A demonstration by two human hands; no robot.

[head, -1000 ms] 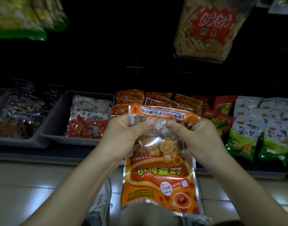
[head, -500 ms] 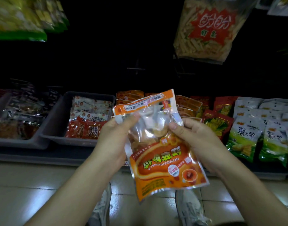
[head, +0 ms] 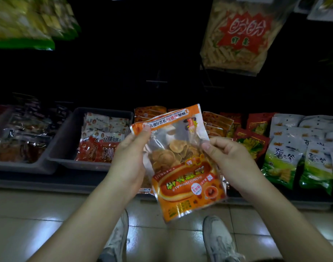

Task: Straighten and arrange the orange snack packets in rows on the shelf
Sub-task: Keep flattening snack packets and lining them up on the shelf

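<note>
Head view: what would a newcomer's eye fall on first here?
The orange snack packet is held tilted at the centre between the left hand and right hand. Behind it, more orange packets lie on the dark shelf. At upper right hangs a large clear bag with a red label.
</note>
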